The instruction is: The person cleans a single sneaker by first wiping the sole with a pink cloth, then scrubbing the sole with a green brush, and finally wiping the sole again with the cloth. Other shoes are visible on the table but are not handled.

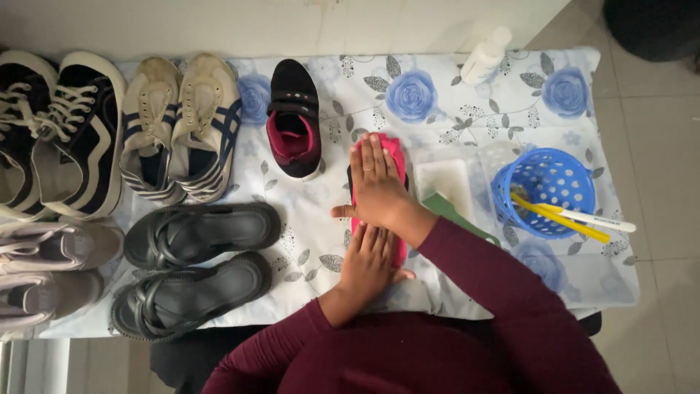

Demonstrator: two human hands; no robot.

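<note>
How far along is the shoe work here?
Done: can't tell; no pair looks freshly treated. In hand: the right hand and left hand press a pink cloth over one shoe. Left: its black-and-pink mate, the beige sneakers and black sandals lie untouched.

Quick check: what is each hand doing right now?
Left hand: open, flat on the pink cloth.
Right hand: open, palm pressing the same cloth.

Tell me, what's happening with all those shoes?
A person presses both hands flat on a pink cloth wrapped over a dark shoe. The right hand lies further up, the left hand nearer the body. Its matching black and pink shoe sits beside it. Sneakers and black sandals line the flowered table cover.
</note>
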